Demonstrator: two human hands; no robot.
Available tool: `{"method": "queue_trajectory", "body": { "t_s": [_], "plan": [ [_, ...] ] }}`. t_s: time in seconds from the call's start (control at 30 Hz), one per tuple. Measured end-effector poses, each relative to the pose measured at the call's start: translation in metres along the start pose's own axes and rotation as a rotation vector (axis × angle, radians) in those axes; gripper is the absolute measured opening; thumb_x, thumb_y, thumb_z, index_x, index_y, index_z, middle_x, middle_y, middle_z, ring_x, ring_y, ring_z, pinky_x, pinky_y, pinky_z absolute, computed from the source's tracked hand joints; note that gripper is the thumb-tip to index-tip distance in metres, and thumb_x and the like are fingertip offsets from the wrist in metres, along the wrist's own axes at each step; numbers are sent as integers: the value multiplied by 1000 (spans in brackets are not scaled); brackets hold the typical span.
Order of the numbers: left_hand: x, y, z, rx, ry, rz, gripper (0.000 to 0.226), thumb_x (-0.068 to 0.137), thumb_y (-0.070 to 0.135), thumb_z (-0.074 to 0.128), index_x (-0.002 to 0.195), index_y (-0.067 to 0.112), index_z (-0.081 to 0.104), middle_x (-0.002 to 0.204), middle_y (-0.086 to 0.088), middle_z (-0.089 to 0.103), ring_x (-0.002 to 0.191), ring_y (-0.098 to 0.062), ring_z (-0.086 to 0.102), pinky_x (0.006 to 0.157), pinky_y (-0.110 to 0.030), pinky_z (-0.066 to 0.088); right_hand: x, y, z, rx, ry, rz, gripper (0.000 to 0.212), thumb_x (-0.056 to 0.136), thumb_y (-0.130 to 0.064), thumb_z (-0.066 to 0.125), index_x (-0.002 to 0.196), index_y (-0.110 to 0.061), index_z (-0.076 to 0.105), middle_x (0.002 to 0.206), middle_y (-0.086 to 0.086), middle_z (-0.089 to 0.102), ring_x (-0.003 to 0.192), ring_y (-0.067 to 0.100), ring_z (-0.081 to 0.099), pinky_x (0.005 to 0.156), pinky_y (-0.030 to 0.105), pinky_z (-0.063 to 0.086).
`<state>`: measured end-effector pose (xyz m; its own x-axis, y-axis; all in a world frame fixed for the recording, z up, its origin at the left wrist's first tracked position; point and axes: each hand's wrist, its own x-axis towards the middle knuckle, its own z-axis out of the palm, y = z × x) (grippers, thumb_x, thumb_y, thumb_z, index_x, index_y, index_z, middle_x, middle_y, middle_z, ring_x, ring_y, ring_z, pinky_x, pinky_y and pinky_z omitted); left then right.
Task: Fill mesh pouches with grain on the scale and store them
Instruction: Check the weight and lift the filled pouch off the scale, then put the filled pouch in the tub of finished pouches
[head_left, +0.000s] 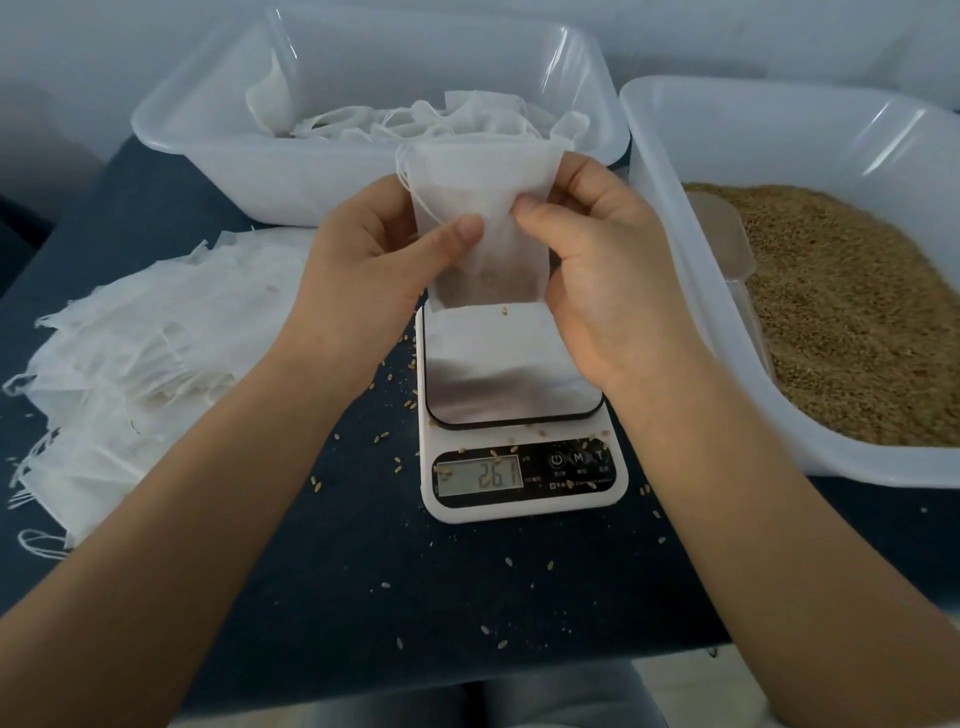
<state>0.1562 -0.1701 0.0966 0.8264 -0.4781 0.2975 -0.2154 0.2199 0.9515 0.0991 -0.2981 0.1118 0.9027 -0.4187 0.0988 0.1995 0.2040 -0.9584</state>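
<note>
A white mesh pouch (480, 223) stands upright over the back edge of a white kitchen scale (519, 415), with some brown grain showing through its lower part. My left hand (363, 260) pinches the pouch's left side and my right hand (608, 270) pinches its right side near the top. The scale's display (480, 474) reads 26.1. A clear bin on the right (675, 218) holds brown grain (841, 312) and a clear scoop (724, 234).
A clear bin (218, 171) at the back holds white pouches (415, 122). A pile of flat empty pouches (145, 353) lies on the left of the dark blue table (363, 571). Loose grains are scattered around the scale.
</note>
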Motion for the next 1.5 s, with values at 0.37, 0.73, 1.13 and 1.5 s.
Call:
{"method": "queue_trajectory", "body": {
  "t_s": [0.37,0.73,1.13,1.5],
  "plan": [
    [-5,6,-5,56,62,7,16,85,11,65,94,23,70,95,4,73,95,-16,68,82,-29,54,-8,-11,5,-82,-27,25,29,82,3,57,95,-22,65,98,3,70,105,27,64,97,51,48],
    [-8,31,-11,102,102,29,15,84,11,66,89,23,71,80,8,73,75,-4,67,69,-18,54,5,-92,29,-1232,-393,-221,18,84,-29,66,102,-27,71,93,-9,68,85,9,62,75,21,48],
    [49,45,-31,-29,113,-213,15,81,14,69,96,11,67,88,-3,74,86,-20,70,68,-25,57,107,-155,58,-1374,-631,-229,6,89,-26,64,93,-23,68,92,-11,66,87,5,59,72,15,44],
    [40,14,-83,154,199,-354,8,84,5,66,88,11,69,84,-6,73,76,-20,71,60,-19,53,234,-112,78,-1368,-422,-243,17,85,-18,69,100,-12,72,100,1,69,92,14,60,75,21,43]
  ]
}}
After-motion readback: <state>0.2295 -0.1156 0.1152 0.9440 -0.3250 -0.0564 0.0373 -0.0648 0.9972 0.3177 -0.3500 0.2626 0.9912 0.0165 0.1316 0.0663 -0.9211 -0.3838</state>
